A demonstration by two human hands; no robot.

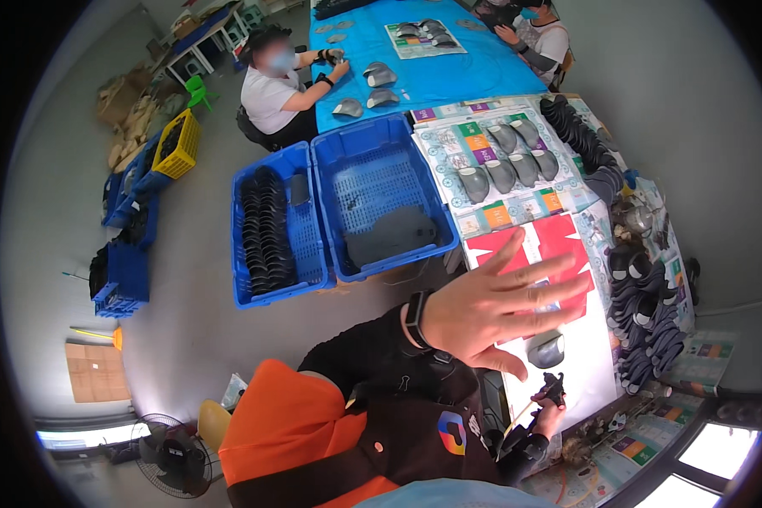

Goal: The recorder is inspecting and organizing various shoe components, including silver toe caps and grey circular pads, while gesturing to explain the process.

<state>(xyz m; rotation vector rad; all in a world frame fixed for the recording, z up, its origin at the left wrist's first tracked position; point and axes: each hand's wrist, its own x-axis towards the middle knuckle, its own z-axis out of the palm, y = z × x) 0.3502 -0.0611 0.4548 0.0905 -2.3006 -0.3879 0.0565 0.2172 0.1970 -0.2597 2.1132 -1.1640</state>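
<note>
My left hand (pixel 504 306) is raised above the workbench, fingers spread wide, with nothing in it. A dark band circles that wrist. Beyond and beneath it lies a red and white printed sheet (pixel 554 237). Lower down, close to the bench's near edge, my right hand (pixel 550 416) is closed around a small black object (pixel 553 388) whose kind I cannot make out. A thin pale stick (pixel 521 416) shows beside that hand. Between both hands, one dark curved, glossy shell-like piece (pixel 547 350) rests on the brightly lit white surface (pixel 597 372).
Several similar curved pieces (pixel 501 175) lie on printed sheets further up. Stacks of dark pieces (pixel 643 313) line the right side. Two blue crates (pixel 317 216) stand left of the bench. Co-workers (pixel 275 89) sit at a blue-covered table (pixel 360 46). A fan (pixel 173 457) stands lower left.
</note>
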